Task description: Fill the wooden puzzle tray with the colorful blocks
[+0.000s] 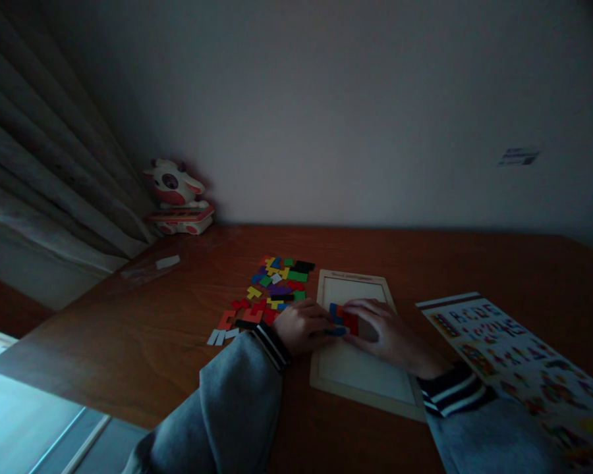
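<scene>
A wooden puzzle tray (360, 388) with a pale inner panel lies on the table before me. On it, a few red and blue pieces sit together between my hands. My left hand (304, 326) is closed in a pinch, with a blue puzzle piece (337, 331) at its fingertips over the tray's left side. From the right, my right hand (383, 332) curls its thumb and fingers around a red puzzle piece (350, 322), touching it. The fingers partly cover the pieces, so their full shapes are hidden.
Loose coloured puzzle pieces (277, 289) are scattered left of the tray, partly behind my left wrist. A printed pattern sheet (504, 349) lies at the right. A cow-shaped toy keyboard (180, 197) stands at the back left, near a clear plastic bag (148, 268).
</scene>
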Available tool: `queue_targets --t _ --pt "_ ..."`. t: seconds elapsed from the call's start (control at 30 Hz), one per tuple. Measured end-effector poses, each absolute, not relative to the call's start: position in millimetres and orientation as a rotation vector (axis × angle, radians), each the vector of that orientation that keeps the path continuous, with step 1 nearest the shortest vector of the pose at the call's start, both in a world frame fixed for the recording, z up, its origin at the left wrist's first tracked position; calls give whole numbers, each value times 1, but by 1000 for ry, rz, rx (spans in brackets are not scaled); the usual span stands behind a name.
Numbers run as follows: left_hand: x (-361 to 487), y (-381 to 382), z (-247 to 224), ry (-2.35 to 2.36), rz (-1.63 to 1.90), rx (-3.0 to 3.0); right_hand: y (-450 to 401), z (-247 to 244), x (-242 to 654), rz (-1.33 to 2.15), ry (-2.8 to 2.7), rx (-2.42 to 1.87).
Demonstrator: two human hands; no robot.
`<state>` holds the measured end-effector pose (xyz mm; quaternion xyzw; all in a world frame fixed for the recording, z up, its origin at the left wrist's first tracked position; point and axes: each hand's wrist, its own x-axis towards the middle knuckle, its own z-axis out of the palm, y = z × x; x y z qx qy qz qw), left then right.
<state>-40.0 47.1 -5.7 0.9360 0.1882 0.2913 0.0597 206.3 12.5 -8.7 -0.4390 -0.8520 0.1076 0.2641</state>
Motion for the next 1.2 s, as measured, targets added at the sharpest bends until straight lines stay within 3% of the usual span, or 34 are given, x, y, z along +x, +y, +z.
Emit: queue_targets --t 0.47,0.77,1.2 --pt "-43 45 -6 440 802 2975 12 -8 207 340 -2293 -1171" --pt "-40 42 -8 587 899 2634 12 -6 208 377 -2314 -1191" --pt "-40 45 -10 638 840 2852 11 -4 217 420 -2330 -1138"
